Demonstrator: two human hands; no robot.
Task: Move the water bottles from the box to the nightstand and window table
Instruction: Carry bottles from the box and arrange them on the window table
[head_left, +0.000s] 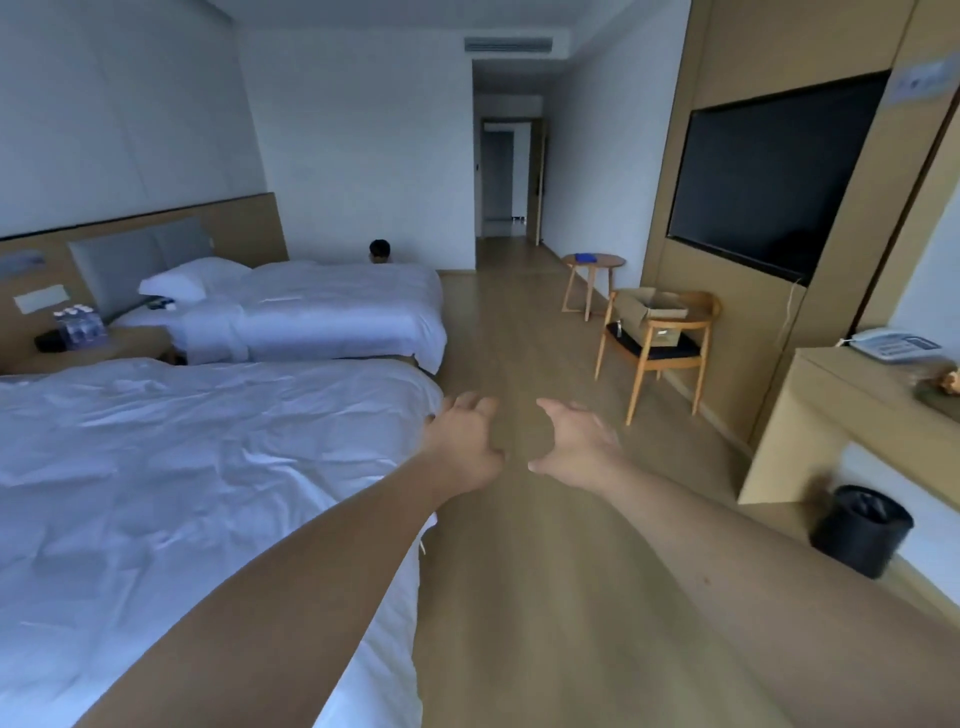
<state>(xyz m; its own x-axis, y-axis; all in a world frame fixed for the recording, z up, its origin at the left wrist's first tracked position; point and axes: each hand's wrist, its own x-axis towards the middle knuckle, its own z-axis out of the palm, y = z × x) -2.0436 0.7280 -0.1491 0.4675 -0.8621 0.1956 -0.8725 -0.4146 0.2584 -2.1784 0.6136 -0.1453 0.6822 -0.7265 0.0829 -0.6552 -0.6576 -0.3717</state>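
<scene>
Both arms stretched forward over bare floor: left hand (464, 441) and right hand (575, 441) empty, fingers spread loose. Near bed (208, 467) edge brushed left hand. Water bottles (78, 325) clustered on nightstand (130, 345), far left. Open box (655, 317) sat on chair (657, 358), far right. Wide floor lane between.

Hotel room, twin beds (311, 312), wall television (769, 182)

The inside of the box (652, 306) on the chair (655, 348) cannot be seen. The water bottles (78, 325) on the nightstand (104, 349) are too small and blurry to be counted. A person (379, 250) is mostly hidden behind the far bed (322, 306).
</scene>
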